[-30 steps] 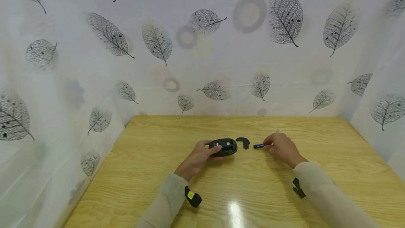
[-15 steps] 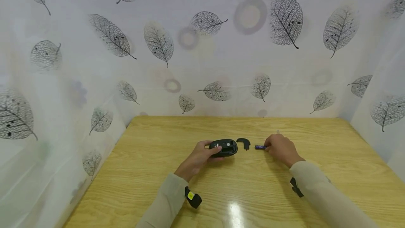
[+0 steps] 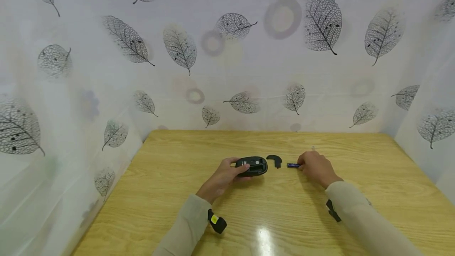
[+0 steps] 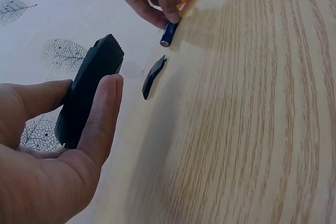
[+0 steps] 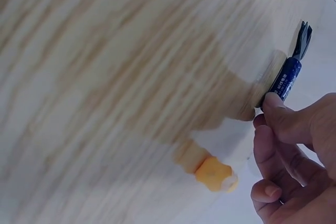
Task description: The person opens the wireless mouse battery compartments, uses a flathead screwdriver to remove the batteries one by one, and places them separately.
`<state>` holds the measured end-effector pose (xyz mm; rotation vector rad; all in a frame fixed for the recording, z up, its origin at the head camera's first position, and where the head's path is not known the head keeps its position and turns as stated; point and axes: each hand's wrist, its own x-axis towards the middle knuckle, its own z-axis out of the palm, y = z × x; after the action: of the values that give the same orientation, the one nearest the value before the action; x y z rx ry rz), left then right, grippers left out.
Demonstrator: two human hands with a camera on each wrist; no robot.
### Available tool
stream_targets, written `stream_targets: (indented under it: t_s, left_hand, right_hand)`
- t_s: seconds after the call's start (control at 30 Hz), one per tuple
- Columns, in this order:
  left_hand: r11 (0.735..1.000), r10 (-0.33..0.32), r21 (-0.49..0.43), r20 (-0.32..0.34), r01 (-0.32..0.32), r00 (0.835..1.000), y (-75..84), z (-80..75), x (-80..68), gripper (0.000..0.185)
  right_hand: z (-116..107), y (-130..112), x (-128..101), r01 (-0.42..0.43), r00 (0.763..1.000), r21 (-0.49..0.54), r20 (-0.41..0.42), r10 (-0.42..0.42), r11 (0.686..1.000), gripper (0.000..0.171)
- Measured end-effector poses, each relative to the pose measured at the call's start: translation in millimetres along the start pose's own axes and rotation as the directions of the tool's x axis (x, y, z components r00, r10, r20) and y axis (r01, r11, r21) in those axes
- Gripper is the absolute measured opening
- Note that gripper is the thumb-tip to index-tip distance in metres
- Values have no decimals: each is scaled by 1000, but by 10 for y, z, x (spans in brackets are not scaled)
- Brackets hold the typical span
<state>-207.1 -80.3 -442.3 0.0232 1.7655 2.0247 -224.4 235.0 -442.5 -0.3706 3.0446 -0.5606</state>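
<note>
On the wooden tabletop [image 3: 177, 192], the left hand [image 3: 222, 177] grips a black mouse [image 3: 251, 166] that lies belly up, its open battery bay facing the ceiling. The thumb presses along one side of the mouse and the fingers curl round the other, as the left wrist view shows, where the mouse [image 4: 89, 90] is seen edge on between thumb and fingers.

Just right of the mouse lies its small black cover [image 3: 274, 159], flat on the wood and apart from both hands; from the left wrist it shows as a thin dark sliver [image 4: 153, 76].

Further right, the right hand [image 3: 315, 168] pinches one end of a blue battery [image 3: 292, 165] between thumb and fingertips. The battery rests on the tabletop, pointing toward the cover. In the right wrist view the thumb tip sits on the near end of the battery [image 5: 285, 78], with the other fingers curled below it. A small orange piece [image 5: 214, 175] lies on the wood near that hand; what it is cannot be told.

A white sheet printed with grey leaves [image 3: 321, 19] walls in the tabletop.
</note>
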Motion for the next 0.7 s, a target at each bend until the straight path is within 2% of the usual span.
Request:
stream_targets:
  t_s: [0.4, 0.7]
  left_hand:
    - [999, 0, 52, 2, 0, 1000, -27, -33, -33, 57]
    - [990, -32, 133, -21, 34, 999, -23, -63, -81, 55]
  right_hand:
    - [-8, 17, -12, 0, 1000, 27, 2, 0, 1000, 20]
    - [-76, -1, -60, 14, 999, 51, -45, -11, 999, 26]
